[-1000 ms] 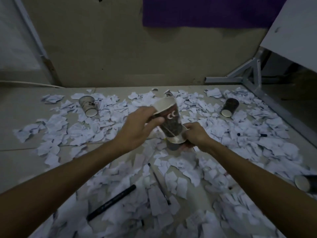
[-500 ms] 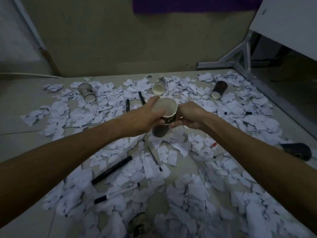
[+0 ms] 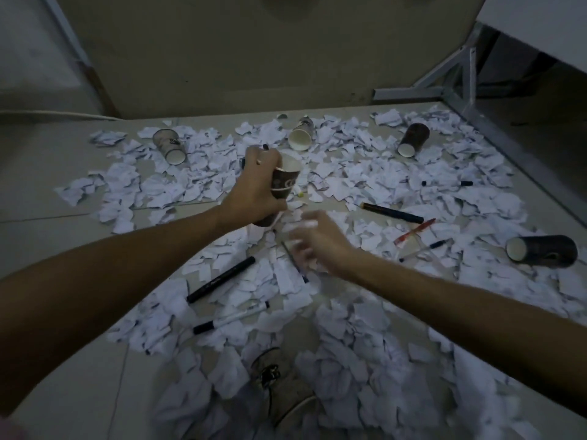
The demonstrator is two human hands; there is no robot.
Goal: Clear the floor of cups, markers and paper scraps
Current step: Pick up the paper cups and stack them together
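Note:
My left hand [image 3: 254,188] grips a stack of dark brown paper cups [image 3: 283,182], mouth upward. My right hand [image 3: 313,241] is blurred just below and right of the stack, fingers spread over the paper scraps [image 3: 286,281], holding nothing. Loose cups lie on their sides: one at the far left [image 3: 170,146], one pale at the far middle [image 3: 301,134], one dark at the far right [image 3: 413,139], and one dark at the right edge [image 3: 541,250]. Black markers lie near me [image 3: 220,279], [image 3: 230,319] and to the right [image 3: 392,212]. A red pen [image 3: 414,231] lies beside that one.
White paper scraps cover most of the tiled floor [image 3: 38,198]. A metal table frame [image 3: 460,87] stands at the far right under a white tabletop. The wall [image 3: 222,58] closes the far side. A cup lies partly buried near my feet [image 3: 279,392].
My right hand has let go of the cup stack and dropped toward the scraps. My left hand now holds the stack alone. The view has tilted further down.

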